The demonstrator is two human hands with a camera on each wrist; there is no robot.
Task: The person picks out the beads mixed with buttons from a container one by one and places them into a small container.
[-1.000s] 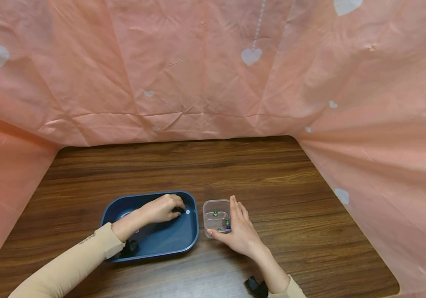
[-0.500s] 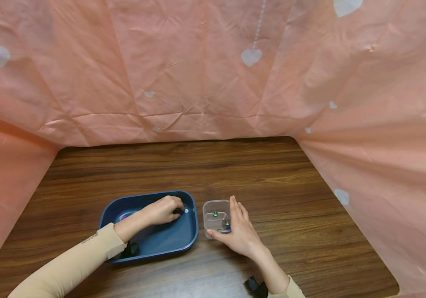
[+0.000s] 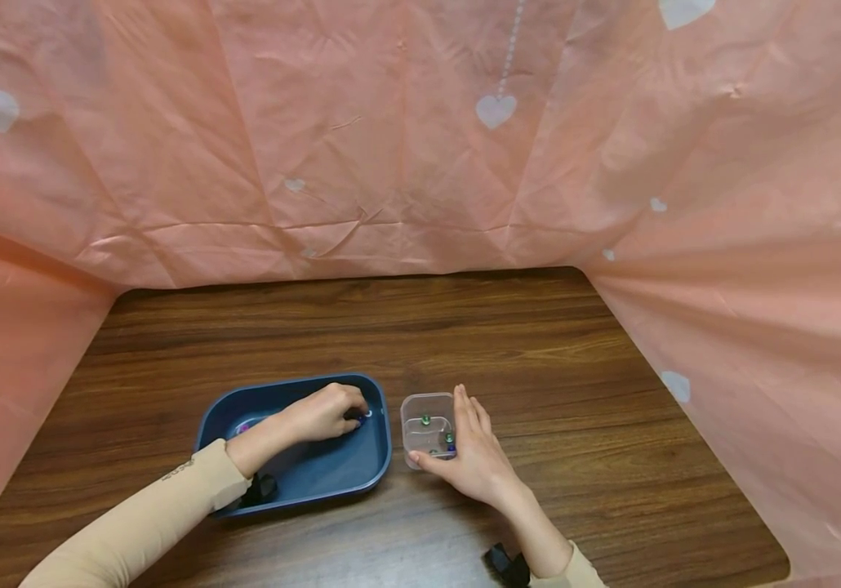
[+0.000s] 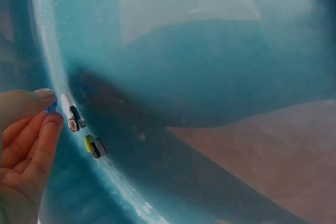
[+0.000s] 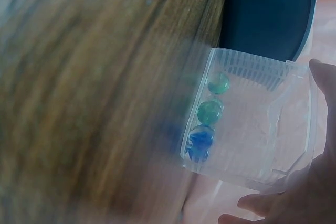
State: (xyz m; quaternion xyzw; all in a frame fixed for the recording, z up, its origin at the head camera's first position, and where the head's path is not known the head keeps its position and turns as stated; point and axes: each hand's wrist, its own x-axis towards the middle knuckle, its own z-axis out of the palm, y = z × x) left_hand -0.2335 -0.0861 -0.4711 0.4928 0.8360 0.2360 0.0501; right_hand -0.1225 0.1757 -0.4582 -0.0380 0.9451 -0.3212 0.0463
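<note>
Inside the dark blue basin (image 3: 318,494), my left hand (image 3: 325,412) works near the wall at its right end. In the left wrist view its thumb and fingers pinch a small blue marble (image 4: 51,107), mostly covered by the fingertips. Close by lie a small white-and-black piece (image 4: 73,114) and a yellow-and-grey piece (image 4: 96,146). My right hand (image 3: 473,461) rests against a small clear plastic container (image 3: 424,398), with straight fingers along its right side and the thumb at its front. Green marbles (image 5: 210,111) and a blue marble (image 5: 200,142) lie in the container.
A small purple thing (image 3: 243,428) shows at the basin's left end. Basin and container stand side by side on a wooden table (image 3: 523,327). Pink curtains (image 3: 391,163) enclose the table at the back and sides.
My left hand's fingers have shifted slightly at the basin's right end, and a blue marble now shows at the fingertips. The right hand and the container have stayed put.
</note>
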